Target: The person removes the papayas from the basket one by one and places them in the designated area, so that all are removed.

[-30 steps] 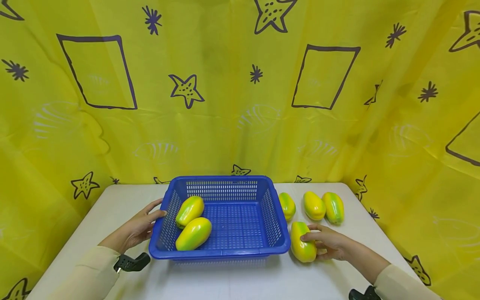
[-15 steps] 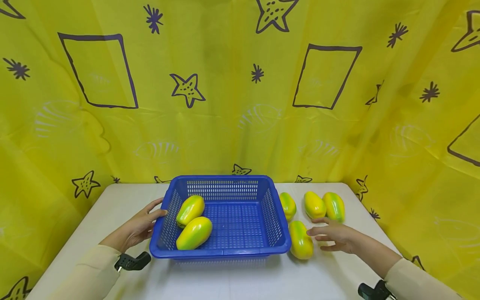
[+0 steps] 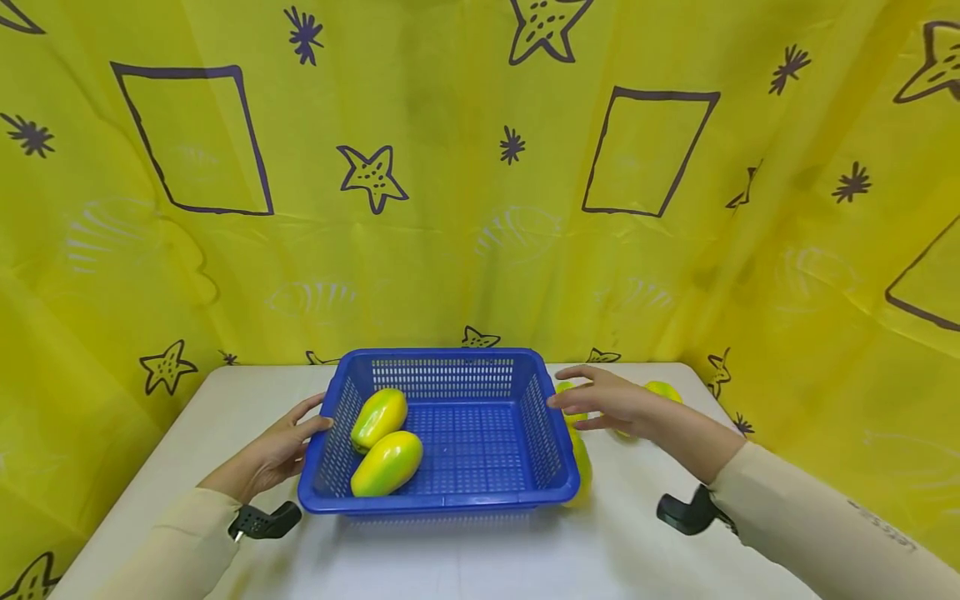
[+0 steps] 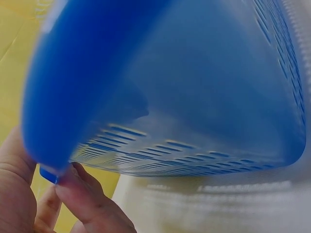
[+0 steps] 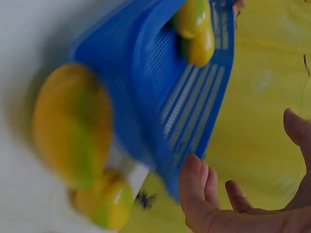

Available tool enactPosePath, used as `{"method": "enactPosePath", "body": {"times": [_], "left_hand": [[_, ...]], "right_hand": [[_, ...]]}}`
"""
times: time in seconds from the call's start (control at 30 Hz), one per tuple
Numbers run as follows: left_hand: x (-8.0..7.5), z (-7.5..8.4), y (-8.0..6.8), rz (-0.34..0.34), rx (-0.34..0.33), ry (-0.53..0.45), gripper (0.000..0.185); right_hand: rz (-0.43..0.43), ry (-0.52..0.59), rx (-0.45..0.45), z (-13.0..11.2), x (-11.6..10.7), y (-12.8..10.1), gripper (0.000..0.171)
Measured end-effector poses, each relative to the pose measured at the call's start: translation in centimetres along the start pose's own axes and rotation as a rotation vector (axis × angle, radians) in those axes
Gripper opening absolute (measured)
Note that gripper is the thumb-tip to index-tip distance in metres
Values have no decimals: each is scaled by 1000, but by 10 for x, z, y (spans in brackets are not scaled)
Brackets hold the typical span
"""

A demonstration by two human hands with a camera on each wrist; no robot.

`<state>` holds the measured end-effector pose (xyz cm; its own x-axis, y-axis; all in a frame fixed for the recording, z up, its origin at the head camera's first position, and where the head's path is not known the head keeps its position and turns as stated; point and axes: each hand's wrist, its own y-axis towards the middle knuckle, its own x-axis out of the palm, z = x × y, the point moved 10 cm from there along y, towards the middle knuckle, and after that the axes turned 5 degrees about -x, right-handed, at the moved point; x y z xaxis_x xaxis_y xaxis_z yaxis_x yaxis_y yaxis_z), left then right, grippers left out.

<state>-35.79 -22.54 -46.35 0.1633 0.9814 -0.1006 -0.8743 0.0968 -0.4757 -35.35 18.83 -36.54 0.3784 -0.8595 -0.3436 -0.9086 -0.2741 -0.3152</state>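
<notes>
While my left hand (image 3: 273, 457) rests against the left wall of the blue slotted plastic basket (image 3: 442, 500), fingers (image 4: 85, 201) relaxed and touching its rim, my right hand (image 3: 611, 404) hovers over the basket's far right corner with fingers spread apart, holding nothing. The basket sits in the middle of the white table (image 3: 225, 400). Two yellow-green plastic papayas (image 3: 386, 462) lie inside it at the left. Other yellow-green papayas (image 3: 581, 467) lie on the table just right of the basket, partly hidden by my right hand.
</notes>
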Motion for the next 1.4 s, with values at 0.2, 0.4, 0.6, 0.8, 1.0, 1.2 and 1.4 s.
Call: {"method": "enactPosePath", "body": {"times": [0.2, 0.4, 0.6, 0.8, 1.0, 1.2, 1.4], "left_hand": [[-1, -1, 0, 11, -3, 3, 80], [0, 0, -1, 4, -1, -2, 79], [0, 0, 0, 5, 3, -8, 79], [1, 0, -1, 13, 6, -9, 80], [1, -2, 1, 9, 3, -17, 78], [0, -2, 1, 6, 6, -20, 79], [0, -2, 1, 6, 12, -22, 80]], "right_hand": [[-62, 87, -25, -22, 63, 33, 71], [-69, 130, -26, -22, 113, 58, 59], [-78, 174, 23, -9, 145, 74, 59], [-95, 198, 69, 0, 164, 87, 67], [-130, 191, 83, 6, 181, 94, 66], [-161, 189, 78, 6, 194, 94, 62], [-181, 155, 73, 4, 203, 94, 59]]}}
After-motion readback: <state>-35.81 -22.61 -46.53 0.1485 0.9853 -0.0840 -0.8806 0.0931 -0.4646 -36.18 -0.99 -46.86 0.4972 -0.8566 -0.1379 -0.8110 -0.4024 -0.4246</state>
